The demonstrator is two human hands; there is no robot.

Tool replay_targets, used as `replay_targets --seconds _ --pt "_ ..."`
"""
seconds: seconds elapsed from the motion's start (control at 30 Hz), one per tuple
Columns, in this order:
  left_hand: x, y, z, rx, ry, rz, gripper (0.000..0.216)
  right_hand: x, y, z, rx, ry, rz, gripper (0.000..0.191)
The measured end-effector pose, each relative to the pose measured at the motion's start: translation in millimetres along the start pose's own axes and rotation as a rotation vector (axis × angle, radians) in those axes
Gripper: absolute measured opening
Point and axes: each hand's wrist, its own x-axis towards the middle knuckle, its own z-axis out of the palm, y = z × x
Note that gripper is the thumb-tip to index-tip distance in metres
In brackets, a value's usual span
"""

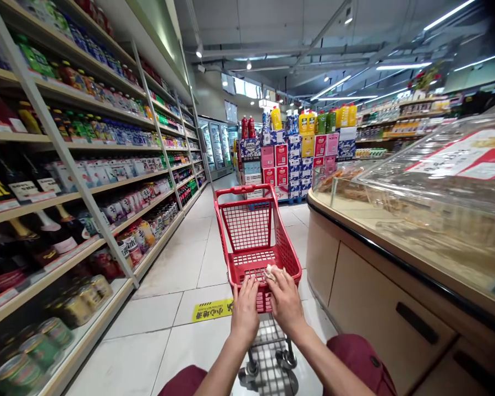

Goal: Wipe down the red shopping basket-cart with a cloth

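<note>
A small red plastic shopping cart stands in the aisle straight ahead of me, its basket bare. My left hand rests on the cart's near rim with the fingers curled over it. Beside it, my right hand also lies on the rim and presses a crumpled white cloth against it. The cart's metal lower rack and wheels show below my wrists.
Long shelves of bottles, cans and packets line the left side. A wooden counter with clear display lids runs along the right. Stacked drink boxes stand at the aisle's end. A yellow floor sticker lies on the white tiles.
</note>
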Motion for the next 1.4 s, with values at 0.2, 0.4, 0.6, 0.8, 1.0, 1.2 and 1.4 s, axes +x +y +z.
replay_targets --seconds 0.2,0.4,0.6,0.8,1.0,1.2,1.4 --pt "-0.9 -12.8 1.5 0.044 0.081 -0.029 0.062 6.5 13.8 -6.6 -0.046 0.044 0.156 0.037" --pt "0.3 -12.6 -7.6 0.079 0.051 -0.079 0.058 10.6 -8.6 1.7 0.061 -0.055 0.01 0.036" --pt "-3.6 -19.7 -3.2 0.084 0.138 -0.125 0.064 8.0 7.9 -3.3 0.038 0.026 0.266 0.04" --pt "-6.0 -15.7 -7.0 0.092 0.076 -0.111 0.067 9.3 -39.1 17.9 0.195 -0.053 0.109 0.044" --pt "-12.1 -6.4 -5.1 0.109 0.107 -0.144 0.068 5.4 14.5 -4.2 0.022 0.068 0.288 0.04" --pt "-11.0 -6.0 -3.3 0.15 0.113 -0.129 0.065 6.4 -27.8 9.9 0.079 -0.041 0.094 0.041" --pt "-11.0 -2.3 -8.2 0.129 0.085 -0.136 0.066 5.7 8.4 -6.7 -0.045 0.029 0.244 0.037"
